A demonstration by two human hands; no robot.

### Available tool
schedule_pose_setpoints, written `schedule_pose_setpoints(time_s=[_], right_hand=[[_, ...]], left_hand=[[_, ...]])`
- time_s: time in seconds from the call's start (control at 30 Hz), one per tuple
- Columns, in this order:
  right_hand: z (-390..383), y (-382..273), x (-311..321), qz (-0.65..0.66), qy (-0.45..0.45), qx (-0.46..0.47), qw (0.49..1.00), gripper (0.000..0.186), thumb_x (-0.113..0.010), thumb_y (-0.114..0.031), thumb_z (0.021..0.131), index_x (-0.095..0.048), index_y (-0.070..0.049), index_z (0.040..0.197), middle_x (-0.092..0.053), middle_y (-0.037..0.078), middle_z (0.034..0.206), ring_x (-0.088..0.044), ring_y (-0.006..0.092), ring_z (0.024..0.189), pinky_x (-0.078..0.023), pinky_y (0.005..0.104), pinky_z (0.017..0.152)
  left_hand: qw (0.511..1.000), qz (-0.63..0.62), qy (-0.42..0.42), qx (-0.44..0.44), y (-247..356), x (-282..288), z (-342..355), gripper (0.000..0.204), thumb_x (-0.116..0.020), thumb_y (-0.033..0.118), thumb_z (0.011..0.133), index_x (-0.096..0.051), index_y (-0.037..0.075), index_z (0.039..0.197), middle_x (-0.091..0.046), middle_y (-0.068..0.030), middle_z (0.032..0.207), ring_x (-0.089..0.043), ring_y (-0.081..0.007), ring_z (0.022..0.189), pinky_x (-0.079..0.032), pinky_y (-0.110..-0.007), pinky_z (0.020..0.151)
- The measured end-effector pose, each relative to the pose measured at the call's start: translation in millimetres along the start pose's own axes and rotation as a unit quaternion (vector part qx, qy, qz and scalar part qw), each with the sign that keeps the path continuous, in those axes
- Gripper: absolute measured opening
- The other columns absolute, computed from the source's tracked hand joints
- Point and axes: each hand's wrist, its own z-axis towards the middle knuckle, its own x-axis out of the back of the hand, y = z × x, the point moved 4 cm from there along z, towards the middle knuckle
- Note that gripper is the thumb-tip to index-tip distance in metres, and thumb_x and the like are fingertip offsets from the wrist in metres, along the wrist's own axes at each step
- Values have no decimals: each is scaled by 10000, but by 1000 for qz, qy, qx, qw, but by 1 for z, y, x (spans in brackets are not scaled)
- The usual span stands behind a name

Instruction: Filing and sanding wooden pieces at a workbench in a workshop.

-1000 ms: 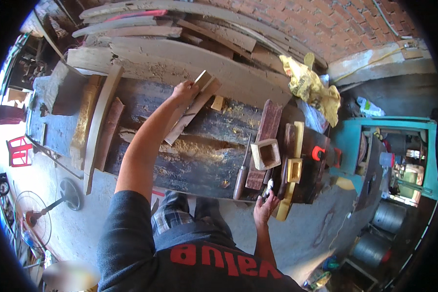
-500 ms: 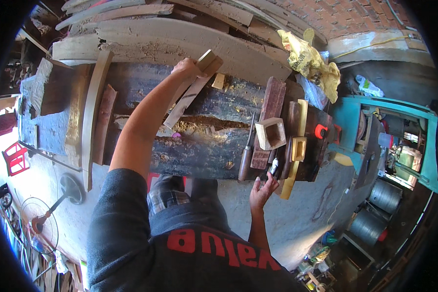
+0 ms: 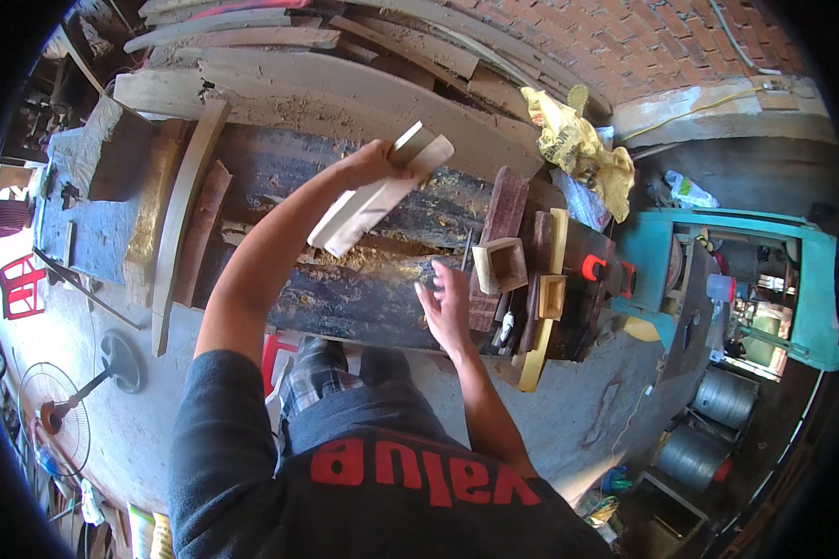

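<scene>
- A pale wooden length [image 3: 373, 214] slants through the left hand's grip: smooth, straight-edged, with two long faces meeting along a shaded line; whether it is one piece or two cannot be told.
- The surface [image 3: 336, 312] below both grips is dark, scarred timber, with a ragged hollow full of crumbly wood waste.
- Right of the right hand's grip lies a rough, reddish-brown board [image 3: 506, 200]; beyond it, a dark, rounded bar [image 3: 542, 238] and a smooth yellowish strip [image 3: 534, 363].
- Well left of the left hand's grip, a long grey plank [image 3: 188, 228] curves in the view.
- The left hand [image 3: 378, 166] is closed around the wooden length near its upper end.
- The right hand [image 3: 446, 303] is open, thumb and fingers apart, seemingly holding nothing; a thin metal rod [image 3: 468, 244] shows just past its fingertips, and contact cannot be told.
- Just right of the right hand's grip, a square, open-topped wooden box [image 3: 482, 270] sits tilted, its bare inner walls showing.
- Farther right, a small yellowish wooden box [image 3: 543, 298] has a shaded inside.
</scene>
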Motion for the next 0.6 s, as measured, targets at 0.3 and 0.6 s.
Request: schedule_pose_setpoints(time_s=[0.3,0.6], right_hand=[[36,-40,32,119,-188,79,972,501,-777,-239,813,-555,-50,1219,-656,129,1087,-639,247,1041,-521,371,863],[-5,13,28,0,-339,64,939,427,-725,-199,824,-574,-77,1205,-644,113,1026,-633,266,996,-515,392,834]], left_hand=[[936,-310,-156,-52,107,-73,-157,339,-685,112,883,-613,77,1213,-673,-23,1113,-600,-109,1030,-494,-327,939],[958,-256,-49,-118,84,-142,-211,329,-726,96,828,-650,82,1147,-653,-70,1144,-594,-216,1105,-468,-366,983]])
